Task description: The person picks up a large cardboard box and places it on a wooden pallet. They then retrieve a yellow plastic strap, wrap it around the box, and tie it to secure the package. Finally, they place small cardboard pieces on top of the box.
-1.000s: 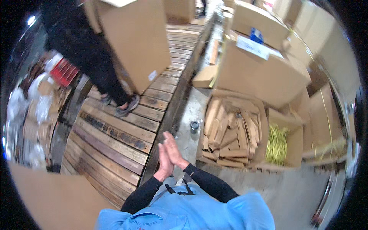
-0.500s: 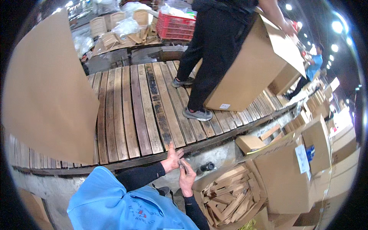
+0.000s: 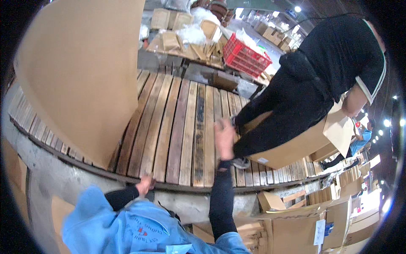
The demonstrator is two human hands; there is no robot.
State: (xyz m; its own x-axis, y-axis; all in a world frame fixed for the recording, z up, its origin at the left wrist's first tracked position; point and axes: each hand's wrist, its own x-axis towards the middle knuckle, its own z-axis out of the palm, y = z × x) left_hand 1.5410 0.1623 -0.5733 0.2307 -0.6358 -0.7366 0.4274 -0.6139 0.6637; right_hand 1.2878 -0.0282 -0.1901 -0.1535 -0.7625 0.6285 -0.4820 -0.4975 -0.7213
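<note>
My right hand reaches out over the slatted wooden platform, close beside a co-worker's dark trouser leg. It is blurred by motion, but its fingers look stretched out and nothing shows in them. Lower and further left, my left hand is at the platform's near edge; its fingers are too unclear to read. A large brown cardboard sheet or box panel stands at the left. Beyond the co-worker's legs a big cardboard box rests on the slats, partly hidden by them.
A red plastic crate with clear plastic in it stands on a far table among cardboard pieces. More cardboard boxes crowd the near right. Another person in a blue shirt is further along the platform.
My hands were together near the platform edge and have separated: the right went forward over the slats, the left moved left. The view has turned; the co-worker now bends over further right.
</note>
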